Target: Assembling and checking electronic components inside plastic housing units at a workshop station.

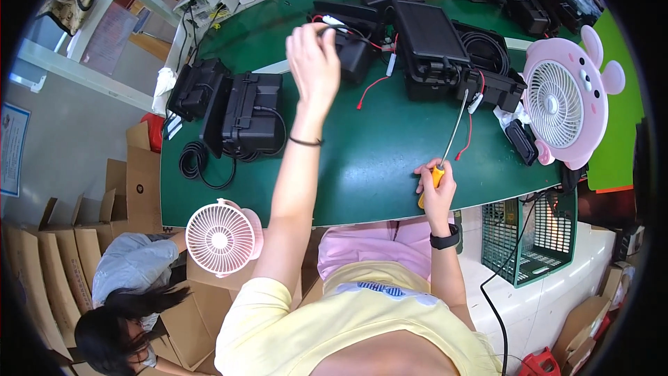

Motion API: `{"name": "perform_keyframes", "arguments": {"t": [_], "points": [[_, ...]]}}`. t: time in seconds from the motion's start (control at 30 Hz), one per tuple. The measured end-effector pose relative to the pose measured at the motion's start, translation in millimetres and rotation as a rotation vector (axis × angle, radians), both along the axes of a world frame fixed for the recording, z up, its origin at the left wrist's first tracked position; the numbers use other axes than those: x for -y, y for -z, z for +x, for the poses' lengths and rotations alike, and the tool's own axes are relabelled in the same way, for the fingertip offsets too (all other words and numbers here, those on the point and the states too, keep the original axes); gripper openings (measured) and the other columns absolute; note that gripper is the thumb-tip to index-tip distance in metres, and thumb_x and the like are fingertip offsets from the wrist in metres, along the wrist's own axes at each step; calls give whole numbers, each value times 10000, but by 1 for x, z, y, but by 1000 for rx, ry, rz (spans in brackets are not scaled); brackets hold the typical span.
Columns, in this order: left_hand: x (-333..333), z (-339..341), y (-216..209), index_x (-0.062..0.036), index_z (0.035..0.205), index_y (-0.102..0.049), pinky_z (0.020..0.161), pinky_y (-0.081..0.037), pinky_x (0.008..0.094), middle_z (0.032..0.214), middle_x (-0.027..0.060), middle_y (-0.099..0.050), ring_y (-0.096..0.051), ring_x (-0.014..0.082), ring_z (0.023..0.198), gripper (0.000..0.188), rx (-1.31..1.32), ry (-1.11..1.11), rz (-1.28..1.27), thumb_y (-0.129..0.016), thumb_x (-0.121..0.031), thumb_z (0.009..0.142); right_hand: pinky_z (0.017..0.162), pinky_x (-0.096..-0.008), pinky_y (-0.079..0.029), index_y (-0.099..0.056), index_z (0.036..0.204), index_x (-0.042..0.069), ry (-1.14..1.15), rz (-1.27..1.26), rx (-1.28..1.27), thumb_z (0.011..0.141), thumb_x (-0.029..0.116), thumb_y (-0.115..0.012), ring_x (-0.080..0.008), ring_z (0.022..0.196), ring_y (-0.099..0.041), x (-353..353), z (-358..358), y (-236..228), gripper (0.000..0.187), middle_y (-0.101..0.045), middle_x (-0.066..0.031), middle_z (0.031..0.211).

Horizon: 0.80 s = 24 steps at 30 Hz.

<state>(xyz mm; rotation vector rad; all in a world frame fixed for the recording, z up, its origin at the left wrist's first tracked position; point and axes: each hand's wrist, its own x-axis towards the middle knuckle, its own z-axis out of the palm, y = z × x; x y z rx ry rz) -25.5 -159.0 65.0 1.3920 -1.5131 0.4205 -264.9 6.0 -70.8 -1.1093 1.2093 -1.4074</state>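
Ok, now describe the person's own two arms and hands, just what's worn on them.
Both hands are bare, without gloves. The left hand has a thin, dark, cord-like wristband below it; the right hand has a broader black strap at the wrist, possibly a watch. The pale yellow T-shirt has short sleeves, leaving both forearms uncovered.
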Motion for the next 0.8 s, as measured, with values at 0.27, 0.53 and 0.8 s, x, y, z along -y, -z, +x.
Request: {"name": "perform_keyframes", "arguments": {"t": [0.27, 0.53, 0.8], "points": [[-127, -91, -1, -79, 958, -704, 568, -475, 320, 735, 54, -634, -578, 227, 596, 208, -17, 448, 41, -756, -41, 760, 505, -215, -450, -512, 953, 22, 14, 15, -45, 940, 20, -585, -66, 564, -559, -3, -2, -2, 75, -696, -93, 858], [-195, -44, 19, -79, 1005, -701, 804, -466, 400, 887, 73, -656, -605, 289, 869, 189, 41, 110, 244, -694, -158, 834, 584, -180, -417, -501, 965, 38, -6, 52, 205, 946, 5, -575, -27, 683, -502, 0, -4, 2, 83, -690, -101, 1052], [-226, -32, 45, -106, 1147, -666, 909, -432, 433, 1086, 77, -575, -562, 283, 1040, 516, 206, 239, 356, -807, -332, 705, 500, -195, -437, -553, 1139, 25, -247, 211, 237, 1000, 271, -560, -40, 667, -535, -9, -17, -20, 282, -659, -147, 1188]]}}
